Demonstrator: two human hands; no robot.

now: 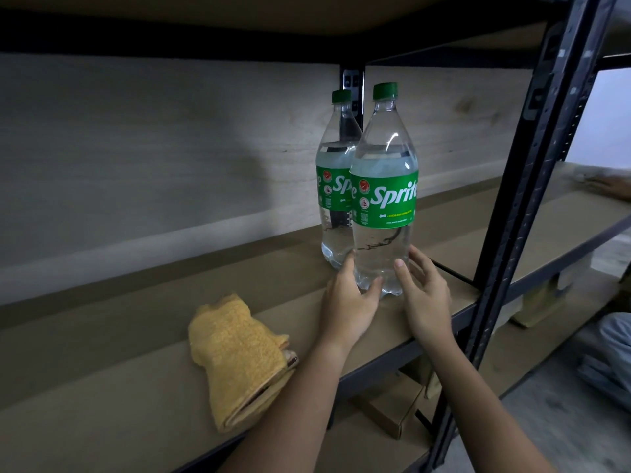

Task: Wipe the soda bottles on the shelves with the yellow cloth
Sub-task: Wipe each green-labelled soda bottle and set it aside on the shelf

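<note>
Left hand (348, 302) and right hand (425, 295) are cupping the front bottle's (382, 206) base, fingers spread, barely touching. Cloth (239, 356) is lying folded on the shelf (102, 336), left, unheld. Likely positioning step; next calls for picking up cloth.

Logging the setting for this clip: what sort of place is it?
Probably a storeroom or stockroom: black metal rack with board shelves, cardboard boxes below, and only two Sprite bottles stocked.
</note>
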